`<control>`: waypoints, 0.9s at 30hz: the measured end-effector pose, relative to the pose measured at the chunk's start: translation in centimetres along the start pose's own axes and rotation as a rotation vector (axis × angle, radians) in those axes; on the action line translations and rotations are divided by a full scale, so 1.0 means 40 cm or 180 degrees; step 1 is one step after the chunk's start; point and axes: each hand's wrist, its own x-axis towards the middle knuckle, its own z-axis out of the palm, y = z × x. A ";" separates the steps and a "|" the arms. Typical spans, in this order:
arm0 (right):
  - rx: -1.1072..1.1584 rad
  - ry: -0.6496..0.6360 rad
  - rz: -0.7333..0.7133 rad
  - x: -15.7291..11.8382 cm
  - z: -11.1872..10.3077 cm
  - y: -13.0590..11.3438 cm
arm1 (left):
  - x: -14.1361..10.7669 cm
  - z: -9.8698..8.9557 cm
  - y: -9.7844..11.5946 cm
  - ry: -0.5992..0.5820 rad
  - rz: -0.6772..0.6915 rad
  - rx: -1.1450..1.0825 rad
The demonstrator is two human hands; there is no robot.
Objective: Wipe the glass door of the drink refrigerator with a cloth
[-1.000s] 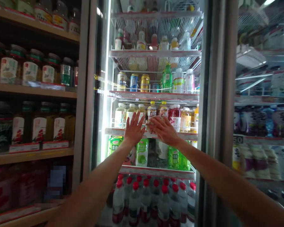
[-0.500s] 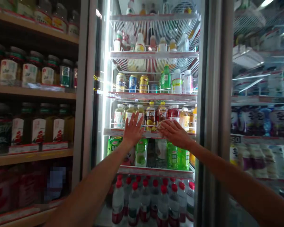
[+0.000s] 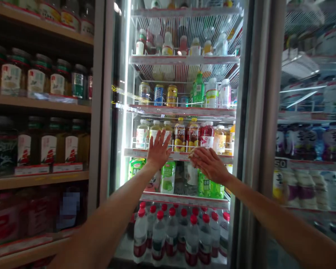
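My left hand (image 3: 158,150) is held up with its fingers spread, palm toward the glass front of a lit drinks cooler. It appears to rest flat on the glass, in front of juice bottles (image 3: 142,133). To its right, my right hand (image 3: 210,164) lies slanted, fingers together over a pale crumpled cloth (image 3: 195,152), partly hidden by the fingers. Behind this hand are a shelf rail (image 3: 182,156) and green bottles (image 3: 204,186). Dark tea bottles with yellow caps (image 3: 180,135) stand just above and between the hands.
Red-capped bottles (image 3: 172,228) crowd the cooler's bottom. Cans (image 3: 158,95) and more bottles fill upper shelves. A metal door frame (image 3: 259,123) runs along the right, with another stocked cooler beyond. On the left, wooden shelves (image 3: 39,101) hold jars and bottles.
My right hand, with the cloth, has shifted slightly down and to the right against the shelves. My left hand has barely moved. The view has tilted and shifted a little.
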 end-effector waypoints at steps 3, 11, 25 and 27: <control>-0.0187 0.0515 0.0981 0.031 -0.018 0.074 | 0.000 0.003 0.000 -0.0007 -0.0009 0.0006; -0.0161 0.0466 0.0998 0.092 -0.011 0.046 | 0.001 0.007 0.003 0.0096 -0.0024 -0.0094; -0.0365 0.0883 0.1363 0.129 -0.011 0.080 | -0.003 0.016 -0.001 0.0236 0.0015 -0.0062; -0.0272 0.0592 0.0737 0.110 -0.001 0.024 | -0.003 0.013 -0.003 0.0211 0.0041 -0.0046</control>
